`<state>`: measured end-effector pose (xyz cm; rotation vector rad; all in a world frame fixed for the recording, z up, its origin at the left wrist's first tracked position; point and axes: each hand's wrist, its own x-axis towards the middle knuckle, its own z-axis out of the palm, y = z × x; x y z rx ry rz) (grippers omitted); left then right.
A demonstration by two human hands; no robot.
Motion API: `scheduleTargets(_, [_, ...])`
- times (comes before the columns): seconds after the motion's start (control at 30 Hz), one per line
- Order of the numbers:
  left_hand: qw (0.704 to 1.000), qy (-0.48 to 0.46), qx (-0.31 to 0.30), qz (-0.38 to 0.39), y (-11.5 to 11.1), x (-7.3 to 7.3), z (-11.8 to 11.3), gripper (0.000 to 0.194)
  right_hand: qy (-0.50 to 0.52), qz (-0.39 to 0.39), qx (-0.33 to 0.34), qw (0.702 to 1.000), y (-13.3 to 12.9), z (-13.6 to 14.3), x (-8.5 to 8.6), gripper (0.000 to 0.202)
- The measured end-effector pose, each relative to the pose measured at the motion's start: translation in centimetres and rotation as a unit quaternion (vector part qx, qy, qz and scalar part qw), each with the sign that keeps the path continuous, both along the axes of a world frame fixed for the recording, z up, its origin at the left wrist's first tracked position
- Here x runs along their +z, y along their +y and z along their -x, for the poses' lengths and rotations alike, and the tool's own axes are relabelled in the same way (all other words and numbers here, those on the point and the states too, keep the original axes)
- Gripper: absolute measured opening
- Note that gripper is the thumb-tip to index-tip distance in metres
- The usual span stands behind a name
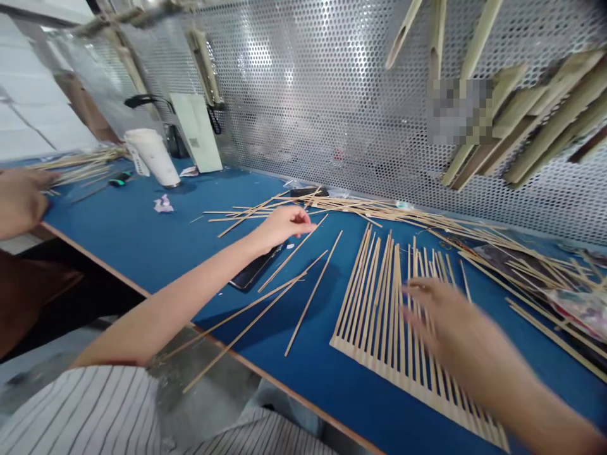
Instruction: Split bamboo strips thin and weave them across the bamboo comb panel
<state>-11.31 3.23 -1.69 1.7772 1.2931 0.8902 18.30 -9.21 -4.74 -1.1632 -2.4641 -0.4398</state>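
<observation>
Presently, the left hand (284, 222) is hanging over the blue counter (118, 237), fingers curled beside a thin strip (293, 253); whether it is gripping that strip cannot be told. Farther right, a comb-like row of strips (374, 364) is lying flat, and the right hand (458, 332) is hovering blurred over it, fingers loosely parted, gripping nothing visible.

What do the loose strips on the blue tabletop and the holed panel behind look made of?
Loose strips: probably bamboo, apparently matte and uncoated; they're thin, pale and straw-colored. Perforated panel: likely metal with a shiny finish, judging by its silvery-gray color and bright reflections.
</observation>
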Motion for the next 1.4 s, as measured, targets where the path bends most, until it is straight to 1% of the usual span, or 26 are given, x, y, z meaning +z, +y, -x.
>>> scheduleTargets(0.03, [0.999, -0.020, 0.010, -0.025, 0.0, 1.1, -0.1, 0.014, -0.011, 0.018, 0.057, 0.998, -0.5, 3.5, 0.0, 0.027])
scheduleTargets(0.07, [0.998, -0.040, 0.018, -0.048, 0.0, 2.2, -0.3, 0.015, -0.022, 0.035, 0.096, 0.995, -0.9, 6.9, -0.2, 0.025])
scheduleTargets(0.1, [0.996, -0.057, 0.021, -0.067, -0.2, 3.3, -0.6, 0.016, -0.034, 0.060, 0.141, 0.988, -1.1, 10.0, -0.5, 0.028])
scheduleTargets(0.13, [0.994, -0.071, 0.019, -0.084, -0.4, 4.5, -0.9, 0.016, -0.030, 0.110, 0.193, 0.975, -1.0, 12.7, -0.8, 0.035])
scheduleTargets(0.17, [0.991, -0.084, 0.014, -0.099, -0.7, 5.7, -1.2, 0.016, -0.025, 0.165, 0.228, 0.959, -0.7, 14.9, -1.3, 0.045])
scheduleTargets(0.2, [0.989, -0.098, 0.007, -0.112, -1.0, 6.8, -1.5, 0.015, -0.021, 0.209, 0.259, 0.943, -0.2, 16.6, -1.9, 0.050])
scheduleTargets(0.23, [0.985, -0.118, -0.011, -0.124, -1.5, 7.9, -1.6, 0.014, -0.027, 0.221, 0.278, 0.934, 0.4, 17.8, -2.4, 0.050])
scheduleTargets(0.27, [0.978, -0.158, -0.056, -0.126, -2.0, 8.9, -1.7, 0.013, -0.032, 0.227, 0.291, 0.929, 1.2, 18.6, -3.0, 0.049])
scheduleTargets(0.3, [0.968, -0.196, -0.116, -0.110, -2.6, 9.8, -1.6, 0.013, -0.037, 0.231, 0.301, 0.925, 1.9, 18.9, -3.4, 0.047])
scheduleTargets(0.33, [0.951, -0.238, -0.180, -0.079, -3.2, 10.5, -1.4, 0.017, -0.041, 0.231, 0.310, 0.921, 2.6, 19.0, -3.8, 0.045])
scheduleTargets(0.4, [0.897, -0.323, -0.303, 0.019, -4.8, 11.0, -0.6, 0.029, -0.044, 0.230, 0.323, 0.917, 3.7, 18.5, -4.0, 0.043])
scheduleTargets(0.43, [0.864, -0.361, -0.344, 0.071, -5.6, 10.9, -0.1, 0.037, -0.042, 0.228, 0.325, 0.917, 4.0, 18.1, -4.0, 0.042])
scheduleTargets(0.47, [0.834, -0.393, -0.371, 0.111, -6.4, 10.5, 0.5, 0.040, -0.039, 0.225, 0.325, 0.918, 4.3, 17.7, -3.8, 0.041])
scheduleTargets(0.5, [0.815, -0.402, -0.391, 0.145, -7.1, 10.0, 1.0, 0.040, -0.036, 0.221, 0.327, 0.918, 4.5, 17.3, -3.7, 0.041])
scheduleTargets(0.6, [0.816, -0.396, -0.395, 0.147, -9.0, 8.1, 2.6, 0.049, -0.023, 0.207, 0.350, 0.913, 5.1, 16.4, -3.2, 0.037])
scheduleTargets(0.7, [0.816, -0.399, -0.396, 0.138, -10.1, 7.0, 3.5, 0.056, -0.006, 0.196, 0.361, 0.912, 6.1, 16.0, -3.0, 0.029])
scheduleTargets(0.9, [0.814, -0.400, -0.404, 0.119, -10.4, 6.5, 3.8, 0.057, 0.023, 0.217, 0.334, 0.917, 8.5, 16.2, -3.3, 0.015])
scheduleTargets(0.97, [0.815, -0.401, -0.404, 0.105, -10.4, 6.3, 3.8, 0.059, 0.014, 0.225, 0.327, 0.918, 8.9, 16.4, -3.3, 0.016])
scheduleTargets(1.03, [0.823, -0.396, -0.398, 0.088, -10.5, 6.2, 3.9, 0.061, -0.001, 0.227, 0.317, 0.921, 9.3, 16.7, -3.1, 0.019])
scheduleTargets(1.1, [0.837, -0.381, -0.387, 0.068, -10.6, 6.0, 4.1, 0.063, -0.023, 0.228, 0.310, 0.923, 9.7, 16.8, -2.7, 0.020])
scheduleTargets(1.17, [0.859, -0.354, -0.368, 0.047, -10.7, 5.9, 4.4, 0.064, -0.051, 0.229, 0.301, 0.925, 10.2, 16.8, -2.1, 0.017])
scheduleTargets(1.23, [0.887, -0.310, -0.341, 0.027, -10.7, 5.7, 5.1, 0.066, -0.082, 0.227, 0.281, 0.929, 11.1, 16.5, -1.5, 0.013])
scheduleTargets(1.33, [0.937, -0.191, -0.293, 0.003, -10.4, 4.9, 6.5, 0.060, -0.121, 0.218, 0.235, 0.939, 12.8, 15.5, -0.8, 0.016])
scheduleTargets(1.4, [0.965, -0.069, -0.252, -0.019, -9.8, 3.7, 7.4, 0.043, -0.138, 0.210, 0.201, 0.947, 14.1, 14.6, -0.5, 0.017])
